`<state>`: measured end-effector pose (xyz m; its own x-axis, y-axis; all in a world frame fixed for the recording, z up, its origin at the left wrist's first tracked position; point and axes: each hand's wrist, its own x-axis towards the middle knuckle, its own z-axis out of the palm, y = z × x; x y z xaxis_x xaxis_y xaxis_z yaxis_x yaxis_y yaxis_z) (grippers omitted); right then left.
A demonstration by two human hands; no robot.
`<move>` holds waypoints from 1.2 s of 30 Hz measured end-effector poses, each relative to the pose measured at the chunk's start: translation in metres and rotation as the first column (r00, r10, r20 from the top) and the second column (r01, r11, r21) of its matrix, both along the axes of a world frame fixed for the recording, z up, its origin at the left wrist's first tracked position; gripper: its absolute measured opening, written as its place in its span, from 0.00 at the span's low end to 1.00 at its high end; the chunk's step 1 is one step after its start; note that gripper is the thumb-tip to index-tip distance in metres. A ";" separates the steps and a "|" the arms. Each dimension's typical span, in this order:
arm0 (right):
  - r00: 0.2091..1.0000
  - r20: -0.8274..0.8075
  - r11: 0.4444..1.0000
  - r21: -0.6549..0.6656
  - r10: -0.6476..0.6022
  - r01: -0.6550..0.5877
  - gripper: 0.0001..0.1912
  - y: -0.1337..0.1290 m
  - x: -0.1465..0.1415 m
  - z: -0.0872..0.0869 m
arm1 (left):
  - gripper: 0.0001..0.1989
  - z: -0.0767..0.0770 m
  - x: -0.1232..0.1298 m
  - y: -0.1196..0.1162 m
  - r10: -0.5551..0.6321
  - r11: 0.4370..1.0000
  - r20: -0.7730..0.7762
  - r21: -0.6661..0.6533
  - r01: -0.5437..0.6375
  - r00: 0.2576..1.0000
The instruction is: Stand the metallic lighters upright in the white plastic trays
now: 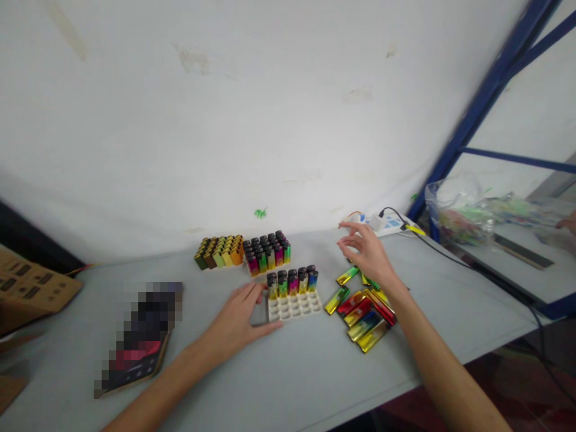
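Observation:
My left hand (243, 313) rests against the left side of a white tray (295, 313), its thumb at the near corner and its fingers by the far left corner. Lighters (293, 282) with black tops and shiny coloured bodies stand upright in the tray's far rows; the near rows show bare slots. My right hand (365, 249) hovers above a loose pile of shiny red, yellow and green lighters (360, 312). Its thumb and fingers are apart, and I see nothing between them. The hand and forearm hide part of the pile.
Behind the tray stands another block of black-topped lighters (267, 252), beside a block of gold-coloured pieces (219, 251). A blurred-out phone-like device (144, 336) lies at left, near cardboard (36, 288). A power strip (391, 224) with cables sits by the wall, left of a blue frame (477, 114).

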<state>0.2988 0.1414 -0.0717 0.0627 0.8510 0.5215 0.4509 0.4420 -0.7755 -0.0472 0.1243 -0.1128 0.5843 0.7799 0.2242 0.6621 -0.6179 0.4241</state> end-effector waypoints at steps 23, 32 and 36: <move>0.996 -0.067 0.990 -0.123 0.065 -0.073 0.26 0.005 0.012 -0.012 | 0.29 0.007 0.003 -0.003 0.012 1.000 -0.003 -0.028 -0.012 1.000; 1.000 -0.004 0.996 -0.085 0.005 -0.005 0.22 0.001 0.013 -0.006 | 0.29 0.004 0.004 -0.003 0.007 1.000 -0.010 -0.017 -0.007 1.000; 0.996 0.021 0.989 -0.114 -0.088 0.090 0.25 -0.002 0.008 -0.002 | 0.30 0.005 0.004 -0.003 0.009 1.000 -0.014 -0.025 -0.009 1.000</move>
<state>0.3067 0.1393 -0.0739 0.1333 0.8964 0.4227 0.4972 0.3084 -0.8109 -0.0435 0.1214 -0.1079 0.5800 0.7905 0.1970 0.6735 -0.6013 0.4300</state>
